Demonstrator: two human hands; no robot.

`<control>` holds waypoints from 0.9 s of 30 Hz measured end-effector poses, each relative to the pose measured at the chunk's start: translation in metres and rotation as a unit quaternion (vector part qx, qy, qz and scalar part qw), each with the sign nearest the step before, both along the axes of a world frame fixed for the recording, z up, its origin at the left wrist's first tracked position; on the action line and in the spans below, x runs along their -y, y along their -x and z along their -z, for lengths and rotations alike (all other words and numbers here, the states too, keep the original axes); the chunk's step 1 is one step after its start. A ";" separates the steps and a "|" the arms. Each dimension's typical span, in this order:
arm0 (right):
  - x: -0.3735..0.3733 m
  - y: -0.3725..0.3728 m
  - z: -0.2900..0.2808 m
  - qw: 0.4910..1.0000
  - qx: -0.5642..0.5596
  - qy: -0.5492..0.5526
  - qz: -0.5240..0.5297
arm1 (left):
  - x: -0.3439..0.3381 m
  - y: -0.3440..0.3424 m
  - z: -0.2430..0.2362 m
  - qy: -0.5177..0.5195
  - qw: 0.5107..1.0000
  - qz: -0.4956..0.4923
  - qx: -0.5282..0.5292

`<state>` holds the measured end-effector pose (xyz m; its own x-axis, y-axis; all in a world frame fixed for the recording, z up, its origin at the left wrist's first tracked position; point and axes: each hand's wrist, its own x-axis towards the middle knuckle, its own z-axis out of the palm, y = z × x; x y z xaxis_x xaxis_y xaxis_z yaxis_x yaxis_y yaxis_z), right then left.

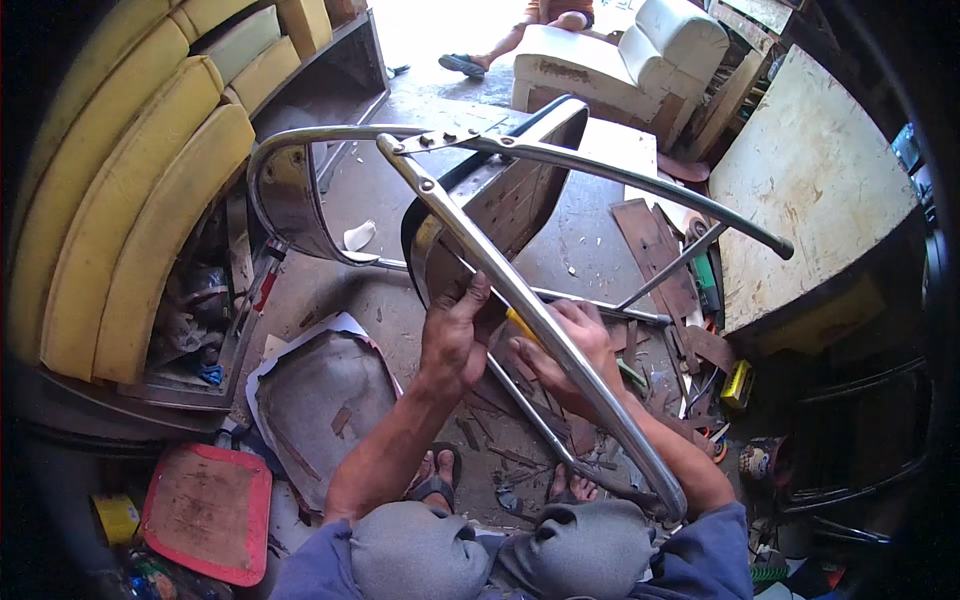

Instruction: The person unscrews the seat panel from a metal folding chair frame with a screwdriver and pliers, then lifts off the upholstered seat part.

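Observation:
A chair with a bent chrome tube frame [490,265] lies tipped over in front of me, its underside partly facing me. The dark-edged chair seat [520,205] shows a pale inner board with small holes. My left hand [455,340] is closed at the seat's lower edge, thumb up, beside a chrome tube; its fingertips are partly hidden. Behind the nearest tube, my right hand [575,350] wraps round a yellow handle [520,324], which looks like a screwdriver's. The tube covers part of that hand, and the tool's tip is hidden.
Yellow cushions [180,220] fill a rack at left. Below are a grey curved panel [325,410] and a red-edged seat pad [207,512]. Wood scraps [655,260] litter the floor at right, beside a pale board [810,190]. A white armchair [600,65] and a seated person's leg [500,47] are beyond.

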<state>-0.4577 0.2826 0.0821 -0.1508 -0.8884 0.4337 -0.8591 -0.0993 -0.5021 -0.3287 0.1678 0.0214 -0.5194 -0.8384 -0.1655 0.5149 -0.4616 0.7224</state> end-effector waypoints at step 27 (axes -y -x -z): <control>-0.017 0.004 0.019 0.993 0.114 -0.035 -0.007 | 0.014 0.008 -0.011 -0.110 0.986 0.043 -0.119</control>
